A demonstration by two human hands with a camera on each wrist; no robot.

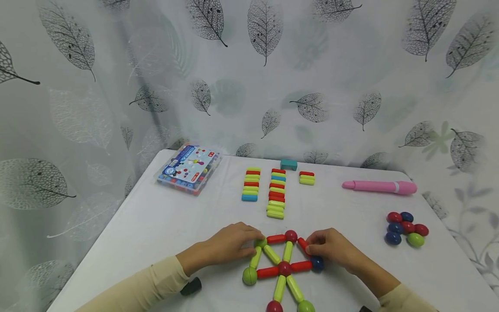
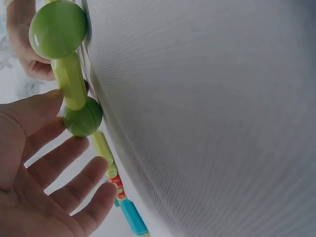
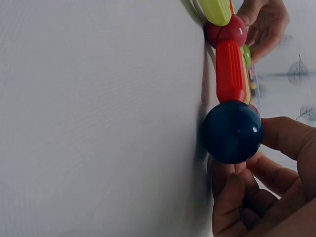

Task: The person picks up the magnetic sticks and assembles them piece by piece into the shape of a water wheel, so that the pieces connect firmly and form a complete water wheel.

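— What are the fingers of the left hand (image 1: 230,245) doing?

— They lie nearly straight and a little spread. Their tips touch the glossy green plastic ball (image 1: 260,243) at the upper left corner of the flat figure of coloured sticks and balls (image 1: 282,268), which lies at the near edge of the white table (image 1: 156,225). The left wrist view shows the palm open, nothing gripped, and the fingertips (image 2: 59,126) just against that ball (image 2: 82,118).

— And the right hand (image 1: 331,251)?

— Its fingers are curled. From the head view they pinch the short red plastic stick (image 1: 303,245) that slants between the dark red ball (image 1: 290,236) at the top and the dark blue ball (image 1: 316,262) on the right.

— Does the right wrist view add anything?

— Yes: the blue ball (image 3: 232,132) fills it, with the thumb beside it and the bent fingers (image 3: 232,197) below. The pinched stick itself is mostly hidden there; another red stick (image 3: 230,71) runs from the blue ball to the red ball in the middle.

— What shows only from the head?

— Rows of spare coloured sticks (image 1: 269,190) farther back, a cluster of loose balls (image 1: 405,229) to the right, a pink pen-shaped rod (image 1: 380,186), and a clear plastic box (image 1: 189,169) at the far left.
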